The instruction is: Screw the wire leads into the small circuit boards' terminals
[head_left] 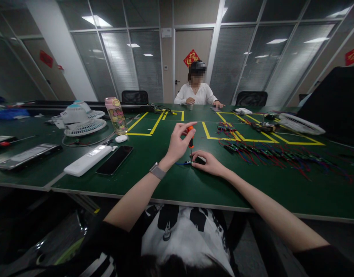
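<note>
My left hand (180, 141) is closed around the orange and black handle of a screwdriver (191, 141), which stands upright with its shaft pointing down. Under its tip lies a small green circuit board (189, 162) on the table, with a blue wire leading off to the left. My right hand (207, 163) rests low on the table, its fingers pinched at the right end of the board beside the screwdriver shaft. A grey-banded watch (157, 171) is on my left wrist.
Several wired circuit boards (260, 152) spread over the right of the green table (165, 188). To the left lie a black phone (115, 160), a white oblong device (88, 160), a bottle (116, 116) and fan parts (85, 127). Across the table sits a person (195, 92) in white.
</note>
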Demonstrator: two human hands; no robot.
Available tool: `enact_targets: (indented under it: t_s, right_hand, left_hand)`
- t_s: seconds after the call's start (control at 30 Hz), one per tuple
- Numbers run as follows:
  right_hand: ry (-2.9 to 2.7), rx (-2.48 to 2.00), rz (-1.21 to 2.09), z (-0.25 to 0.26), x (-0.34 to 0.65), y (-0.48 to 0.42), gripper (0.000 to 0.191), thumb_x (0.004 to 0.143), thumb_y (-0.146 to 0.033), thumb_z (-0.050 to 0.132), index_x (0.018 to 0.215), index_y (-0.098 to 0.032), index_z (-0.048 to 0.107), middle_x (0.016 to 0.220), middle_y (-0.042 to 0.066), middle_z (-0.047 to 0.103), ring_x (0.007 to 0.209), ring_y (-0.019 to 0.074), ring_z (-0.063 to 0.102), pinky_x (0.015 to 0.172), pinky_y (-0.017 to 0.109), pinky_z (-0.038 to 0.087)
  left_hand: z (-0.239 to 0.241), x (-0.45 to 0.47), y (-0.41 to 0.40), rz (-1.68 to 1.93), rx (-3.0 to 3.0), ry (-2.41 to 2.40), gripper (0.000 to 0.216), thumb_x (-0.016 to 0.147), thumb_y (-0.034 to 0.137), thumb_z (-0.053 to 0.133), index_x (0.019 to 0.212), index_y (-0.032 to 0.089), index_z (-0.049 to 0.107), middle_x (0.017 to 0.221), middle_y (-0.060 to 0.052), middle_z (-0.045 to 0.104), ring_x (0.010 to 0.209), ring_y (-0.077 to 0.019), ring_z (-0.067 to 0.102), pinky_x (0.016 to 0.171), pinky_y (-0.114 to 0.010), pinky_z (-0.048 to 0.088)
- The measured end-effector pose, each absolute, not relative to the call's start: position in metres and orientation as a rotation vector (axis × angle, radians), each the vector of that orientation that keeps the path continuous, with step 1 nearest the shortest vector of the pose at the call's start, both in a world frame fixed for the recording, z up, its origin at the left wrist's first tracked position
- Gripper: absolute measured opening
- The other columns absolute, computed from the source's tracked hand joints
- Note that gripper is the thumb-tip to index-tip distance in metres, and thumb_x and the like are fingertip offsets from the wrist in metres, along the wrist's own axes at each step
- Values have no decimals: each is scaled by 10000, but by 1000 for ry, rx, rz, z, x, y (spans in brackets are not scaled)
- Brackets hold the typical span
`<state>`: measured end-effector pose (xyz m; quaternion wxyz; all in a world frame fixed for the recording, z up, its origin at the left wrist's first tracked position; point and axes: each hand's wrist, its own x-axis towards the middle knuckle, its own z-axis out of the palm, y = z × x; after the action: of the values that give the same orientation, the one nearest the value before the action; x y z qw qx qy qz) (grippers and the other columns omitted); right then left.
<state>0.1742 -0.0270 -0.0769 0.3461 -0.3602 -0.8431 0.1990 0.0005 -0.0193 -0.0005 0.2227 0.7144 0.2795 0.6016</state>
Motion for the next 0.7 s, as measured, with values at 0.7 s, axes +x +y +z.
enact_targets:
  t_s: [0.7]
  right_hand:
    - [-2187,-943,530,-76,175,-27,79,765,-236,643,803,-193,587,1051,78,653,1024,228,608,946,397,436]
  left_hand:
    - [-1,0,-15,1598,1939,661,303,852,251,561,1142,187,624,948,-46,640,784,-118,603,725,-245,505]
